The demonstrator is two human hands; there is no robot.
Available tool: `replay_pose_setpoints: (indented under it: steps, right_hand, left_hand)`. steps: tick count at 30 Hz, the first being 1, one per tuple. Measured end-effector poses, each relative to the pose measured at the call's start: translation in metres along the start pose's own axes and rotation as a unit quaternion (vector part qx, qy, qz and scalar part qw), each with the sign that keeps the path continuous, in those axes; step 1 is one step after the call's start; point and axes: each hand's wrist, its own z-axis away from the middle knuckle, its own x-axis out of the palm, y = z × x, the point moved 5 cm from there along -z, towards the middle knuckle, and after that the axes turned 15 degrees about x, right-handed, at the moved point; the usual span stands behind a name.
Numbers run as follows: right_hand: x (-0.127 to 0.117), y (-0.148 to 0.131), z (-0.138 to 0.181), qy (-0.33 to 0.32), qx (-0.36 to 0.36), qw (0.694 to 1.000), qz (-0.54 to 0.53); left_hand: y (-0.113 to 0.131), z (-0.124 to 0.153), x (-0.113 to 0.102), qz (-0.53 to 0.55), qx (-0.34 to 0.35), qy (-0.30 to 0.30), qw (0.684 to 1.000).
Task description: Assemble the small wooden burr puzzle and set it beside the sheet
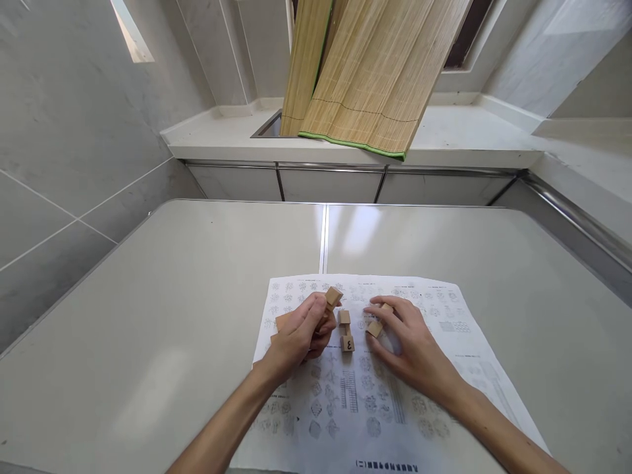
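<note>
My left hand (299,336) is closed on a notched wooden puzzle piece (333,297), its end sticking up past my thumb and forefinger. Partly hidden behind that hand, more wooden pieces (283,320) lie on the paper. Between my hands a notched wooden piece (347,343) with a dark "3"-like mark on its near end rests on the printed sheet (385,441). On the right, the thumb and fingers of my right hand (407,332) curl around another notched wooden piece (375,328) at the sheet's surface.
A pale table (197,296) with a seam down its middle carries the sheet, printed with small puzzle drawings. Beyond its far edge runs a white counter (469,131) with a sink corner (269,128). A bamboo mat (370,85) hangs over the counter. Grey tiled walls (89,99) flank both sides.
</note>
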Motion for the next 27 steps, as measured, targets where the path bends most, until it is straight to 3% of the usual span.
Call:
replay_pose_setpoints:
  steps: [6,11,20,24,27]
  right_hand:
    - [-0.005,-0.017,0.007,0.019,-0.083,0.996,-0.016]
    - [0.001,-0.033,0.018,0.02,-0.167,0.986,0.018]
    - [0.0,-0.047,0.018,0.029,-0.202,0.978,-0.037]
    - [-0.007,-0.039,0.014,0.026,-0.155,0.982,-0.104]
    - [-0.016,-0.023,0.008,0.021,-0.032,0.975,-0.217]
  left_hand:
    - [-0.006,-0.001,-0.001,0.066,0.019,-0.02,0.997]
    - [-0.001,0.0,0.008,0.042,0.044,-0.065,0.996]
    - [-0.001,-0.001,0.01,0.004,0.07,-0.09,0.994]
    - [0.001,-0.002,0.008,-0.009,0.074,-0.062,0.995]
    - [0.002,-0.001,0.009,0.005,0.08,-0.052,0.995]
